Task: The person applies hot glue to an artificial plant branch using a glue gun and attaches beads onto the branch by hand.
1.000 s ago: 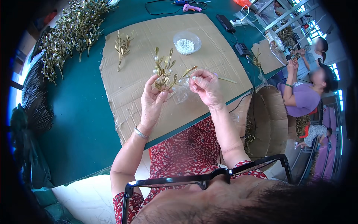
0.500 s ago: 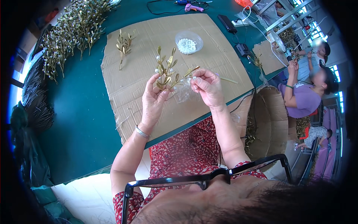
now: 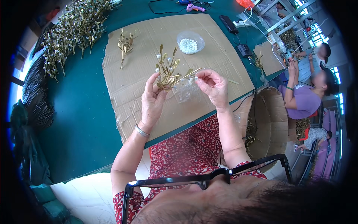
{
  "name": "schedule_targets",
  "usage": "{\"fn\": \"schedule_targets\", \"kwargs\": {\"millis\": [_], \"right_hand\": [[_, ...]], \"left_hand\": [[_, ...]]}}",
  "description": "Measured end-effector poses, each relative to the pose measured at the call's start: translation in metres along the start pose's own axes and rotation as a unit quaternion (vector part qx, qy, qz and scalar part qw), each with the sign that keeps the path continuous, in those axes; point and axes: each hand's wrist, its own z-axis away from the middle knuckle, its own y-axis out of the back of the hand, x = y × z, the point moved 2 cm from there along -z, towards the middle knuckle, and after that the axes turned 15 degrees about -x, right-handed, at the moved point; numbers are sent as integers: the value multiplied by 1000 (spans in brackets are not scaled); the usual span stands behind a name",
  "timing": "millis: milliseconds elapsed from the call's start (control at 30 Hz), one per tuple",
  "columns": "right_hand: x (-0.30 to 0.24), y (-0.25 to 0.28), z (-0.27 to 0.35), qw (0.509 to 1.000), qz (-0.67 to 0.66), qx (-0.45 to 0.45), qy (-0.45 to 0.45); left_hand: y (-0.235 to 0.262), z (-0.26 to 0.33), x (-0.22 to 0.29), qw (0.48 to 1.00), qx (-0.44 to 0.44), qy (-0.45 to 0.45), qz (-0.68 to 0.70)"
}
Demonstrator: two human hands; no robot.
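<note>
My left hand (image 3: 152, 100) pinches the base of a gold artificial leaf branch (image 3: 170, 71), which has a few white pearl beads among its leaves. One sprig of it slants toward my right hand (image 3: 215, 89). That hand's thumb and forefinger are pinched together at the sprig's tip; whatever lies between them is too small to make out. Beyond the hands, a clear round bowl (image 3: 201, 37) holds loose white pearl beads (image 3: 188, 46). Under the branch lies a crumpled piece of clear plastic (image 3: 184, 91).
A cardboard sheet (image 3: 141, 112) covers part of the green table (image 3: 78, 127). Another gold branch (image 3: 125, 44) lies at its far left, near a large heap of branches (image 3: 74, 33). A purple glue gun (image 3: 195, 8) and black adapters (image 3: 228, 23) lie at the back. Co-workers (image 3: 304, 99) sit at right.
My right hand has shifted slightly right, its fingertips still pinched by the sprig's tip. The branch in my left hand has turned a little, showing more of its leaves' shiny faces.
</note>
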Motion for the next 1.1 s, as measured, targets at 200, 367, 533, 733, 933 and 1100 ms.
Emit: {"fn": "schedule_targets", "kwargs": {"millis": [200,367,533,733,933,1100], "right_hand": [[0,1,1,1000,-8,2,-8],[4,0,1,1000,-19,7,0],[-1,-3,0,999,-38,0,-11],[3,-1,3,998,-61,28,6],[18,4,0,974,-225,29,-3],[21,0,-1,969,-246,21,-10]], "left_hand": [[-1,0,-3,1000,-2,-8,-16],[1,0,-6,1000,0,1,-30],[1,0,-8,999,-7,-11,-35],[-1,0,-2,1000,-6,4,-6],[1,0,-5,1000,4,1,28],[-3,-1,-4,999,-4,-3,47]]}}
